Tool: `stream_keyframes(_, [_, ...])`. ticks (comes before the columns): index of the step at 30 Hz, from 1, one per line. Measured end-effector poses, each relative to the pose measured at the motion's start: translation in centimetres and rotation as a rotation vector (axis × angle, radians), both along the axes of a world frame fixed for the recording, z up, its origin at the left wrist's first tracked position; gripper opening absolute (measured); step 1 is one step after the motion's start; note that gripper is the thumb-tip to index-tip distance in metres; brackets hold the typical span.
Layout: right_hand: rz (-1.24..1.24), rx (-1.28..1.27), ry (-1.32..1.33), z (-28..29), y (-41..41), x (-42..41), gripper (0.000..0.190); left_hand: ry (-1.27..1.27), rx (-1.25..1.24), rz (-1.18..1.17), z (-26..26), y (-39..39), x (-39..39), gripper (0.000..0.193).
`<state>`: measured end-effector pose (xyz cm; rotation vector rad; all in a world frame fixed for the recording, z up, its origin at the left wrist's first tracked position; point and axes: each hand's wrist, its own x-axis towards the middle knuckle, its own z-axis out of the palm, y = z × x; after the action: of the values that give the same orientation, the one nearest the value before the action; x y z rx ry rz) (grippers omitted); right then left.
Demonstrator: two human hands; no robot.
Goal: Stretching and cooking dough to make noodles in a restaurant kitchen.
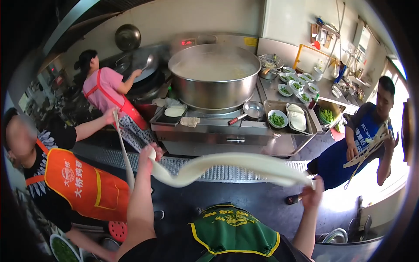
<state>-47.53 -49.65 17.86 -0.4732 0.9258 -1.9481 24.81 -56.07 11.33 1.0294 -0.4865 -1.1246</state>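
A long, wide strip of pale noodle dough hangs in the air in a wavy band between my hands. My left hand grips one end, raised before the walkway grating. At the right, my right hand holds the other end, slightly blurred. Beyond the strip, a large steel pot of steaming, cloudy liquid stands on the stove counter. A tray there holds flat dough pieces and a bowl of chopped greens. A red-handled saucepan lies beside it.
At the left, a person in an orange apron stretches another dough strip. A person in a red apron stirs a wok with a ladle. At the right, a person in a blue apron holds thin noodle strands. Bowls of greens stand on the counter.
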Motion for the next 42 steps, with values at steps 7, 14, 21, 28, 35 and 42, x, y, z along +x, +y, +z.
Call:
stream_keyframes(7, [0.379, 0.038, 0.282, 2.1, -1.9, 0.3, 0.03, -0.268, 0.031, -0.113, 4.2, -1.9, -1.5, 0.035])
stream_keyframes(14, [0.772, 0.391, 0.82, -8.2, -3.9, 1.7, 0.034, -0.317, 0.224, -0.261, -0.5, -3.1, -2.7, 0.032])
stream_keyframes(21, [0.428, -0.316, -0.243, 10.4, -4.5, 2.4, 0.029, -0.223, -0.212, -0.161, 11.7, -3.5, 1.8, 0.036])
stream_keyframes(28, [0.631, 0.46, 0.583, 0.2, -3.9, 4.4, 0.031, -0.37, 0.147, -0.251, 2.3, -1.1, 1.7, 0.035])
stream_keyframes(35, [0.26, -0.152, 0.08, 8.2, -4.9, -2.2, 0.034, -0.089, -0.202, -0.006, 13.6, 0.0, 6.7, 0.037])
stream_keyframes(42, [0.606, 0.389, 1.371, -5.4, -1.4, -7.4, 0.025, -0.339, 0.095, -0.182, 6.2, 3.6, 6.1, 0.034])
